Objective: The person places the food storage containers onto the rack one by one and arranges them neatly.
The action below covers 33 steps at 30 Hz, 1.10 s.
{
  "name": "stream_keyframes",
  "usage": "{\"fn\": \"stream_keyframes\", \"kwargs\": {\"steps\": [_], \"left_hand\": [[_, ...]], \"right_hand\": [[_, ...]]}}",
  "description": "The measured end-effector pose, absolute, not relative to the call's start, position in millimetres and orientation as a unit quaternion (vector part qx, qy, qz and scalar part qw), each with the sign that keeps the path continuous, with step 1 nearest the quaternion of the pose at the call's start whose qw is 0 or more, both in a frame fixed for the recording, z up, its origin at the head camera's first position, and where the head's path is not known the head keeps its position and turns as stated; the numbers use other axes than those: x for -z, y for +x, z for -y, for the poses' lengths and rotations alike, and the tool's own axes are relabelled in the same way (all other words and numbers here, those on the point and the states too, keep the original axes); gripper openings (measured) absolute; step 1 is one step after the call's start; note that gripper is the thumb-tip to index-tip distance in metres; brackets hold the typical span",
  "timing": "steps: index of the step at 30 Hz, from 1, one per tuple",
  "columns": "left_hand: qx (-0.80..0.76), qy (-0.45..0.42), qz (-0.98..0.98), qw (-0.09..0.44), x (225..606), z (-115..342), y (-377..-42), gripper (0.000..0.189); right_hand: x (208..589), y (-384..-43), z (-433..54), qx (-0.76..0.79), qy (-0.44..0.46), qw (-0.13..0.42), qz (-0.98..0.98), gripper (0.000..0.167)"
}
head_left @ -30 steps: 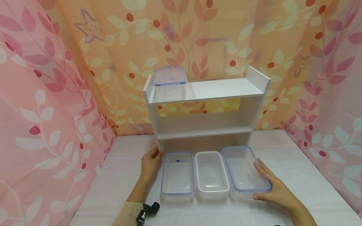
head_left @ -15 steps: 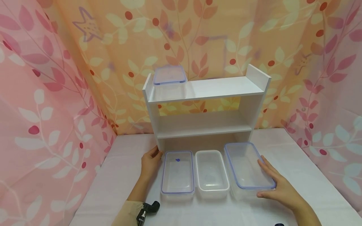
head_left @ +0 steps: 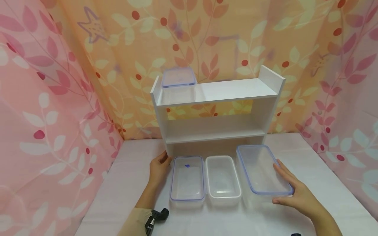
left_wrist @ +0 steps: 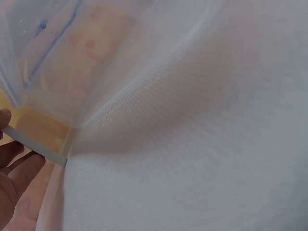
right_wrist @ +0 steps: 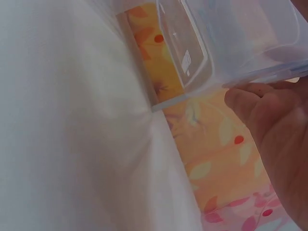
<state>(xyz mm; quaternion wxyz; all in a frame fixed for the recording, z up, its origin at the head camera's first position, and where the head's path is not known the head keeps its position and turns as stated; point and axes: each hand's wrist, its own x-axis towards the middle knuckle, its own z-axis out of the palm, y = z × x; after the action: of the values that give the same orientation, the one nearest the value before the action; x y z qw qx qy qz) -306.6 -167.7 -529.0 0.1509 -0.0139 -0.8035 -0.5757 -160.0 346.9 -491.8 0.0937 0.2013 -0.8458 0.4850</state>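
My right hand [head_left: 295, 190] grips a clear plastic food container with a blue-rimmed lid [head_left: 262, 170], thumb at the near end and fingers along its right side. This container is tilted and raised off the table, as the right wrist view shows its base [right_wrist: 187, 48] clear of the cloth. At the lower left front edge of a white shelf [head_left: 215, 132], my left hand [head_left: 159, 166] pinches the side panel [left_wrist: 38, 147] between thumb and fingers. Beside it stands another blue-rimmed container [head_left: 187, 183], then a white-rimmed container [head_left: 223, 180] in the middle.
A clear container with a blue-rimmed lid [head_left: 178, 78] sits at the left end of the shelf's top board. White cloth [head_left: 124, 183] covers the table. Patterned curtains [head_left: 212, 42] hang behind and on both sides. A black wrist mount [head_left: 155, 218] is on the left sleeve.
My right hand has lifted the right-hand container and moved it slightly right and toward the shelf. The left hand keeps its hold on the shelf panel.
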Motion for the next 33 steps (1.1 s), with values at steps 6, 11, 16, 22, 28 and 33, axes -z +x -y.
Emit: {"fn": "stream_keyframes", "kwargs": {"steps": [6, 11, 16, 22, 28, 33], "left_hand": [[0.571, -0.006, 0.807, 0.154, 531, 167, -307, 0.041], [0.578, -0.006, 0.803, 0.147, 532, 168, -307, 0.043], [0.574, -0.004, 0.805, 0.147, 532, 169, -306, 0.042], [0.572, -0.007, 0.806, 0.15, 530, 170, -307, 0.043], [0.583, -0.017, 0.799, 0.145, 527, 171, -308, 0.043], [0.592, -0.017, 0.793, 0.142, 528, 170, -309, 0.043]], "right_hand": [[482, -157, -341, -0.477, 0.188, 0.092, 0.853, 0.112], [473, -153, -334, -0.473, 0.179, 0.105, 0.856, 0.112], [459, -147, -329, -0.464, 0.173, 0.113, 0.862, 0.112], [439, -141, -325, -0.47, 0.179, 0.121, 0.856, 0.112], [417, -137, -323, -0.467, 0.178, 0.128, 0.857, 0.112], [399, -134, -323, -0.46, 0.178, 0.135, 0.859, 0.111]]}}
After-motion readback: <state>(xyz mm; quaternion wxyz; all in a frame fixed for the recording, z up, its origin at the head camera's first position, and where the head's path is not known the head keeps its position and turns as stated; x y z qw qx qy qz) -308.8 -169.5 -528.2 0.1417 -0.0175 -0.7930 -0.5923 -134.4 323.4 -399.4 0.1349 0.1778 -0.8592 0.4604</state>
